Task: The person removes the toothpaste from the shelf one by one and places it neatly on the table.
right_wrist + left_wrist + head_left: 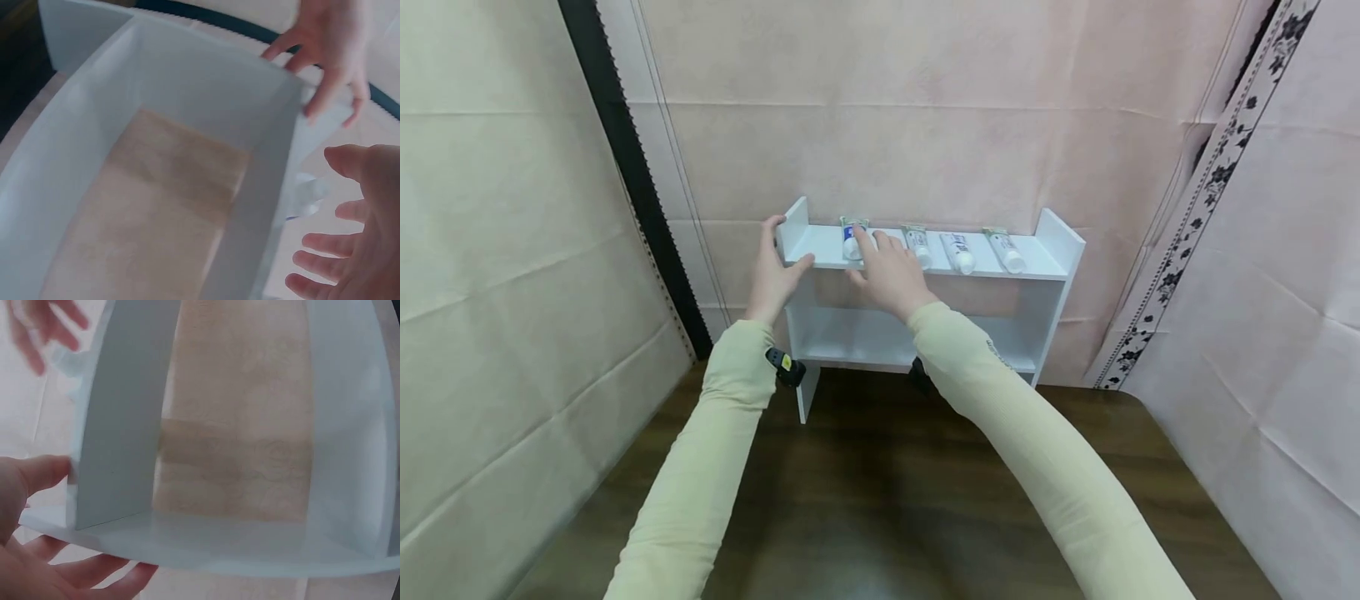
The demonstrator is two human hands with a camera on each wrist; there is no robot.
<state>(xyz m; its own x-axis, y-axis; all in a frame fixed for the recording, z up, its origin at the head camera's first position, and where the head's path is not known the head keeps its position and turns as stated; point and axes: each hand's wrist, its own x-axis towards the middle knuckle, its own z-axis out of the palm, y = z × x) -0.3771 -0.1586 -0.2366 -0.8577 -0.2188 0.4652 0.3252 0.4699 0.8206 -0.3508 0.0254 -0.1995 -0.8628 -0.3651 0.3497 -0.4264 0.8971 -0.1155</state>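
A small white two-tier shelf [1060,246] stands against the back cloth. My left hand [772,271] grips its left side panel; in the left wrist view the thumb lies at the top board's front edge and the fingers [94,570] reach along the panel's outer face. Several white tubes, which look like toothpaste, lie in a row on the top board, caps toward me. Over the row's left part is my right hand [891,271], fingers spread, beside the leftmost tube [852,248]. In the right wrist view that hand [369,237] holds nothing, apart from a tube's white cap [307,195].
Right of my right hand lie more tubes, including the rightmost tube [1006,252]. The shelf stands on a dark brown wooden table [865,500]. Pale cloth [925,158] hangs behind and on both sides, with a black strip [640,183] at the left.
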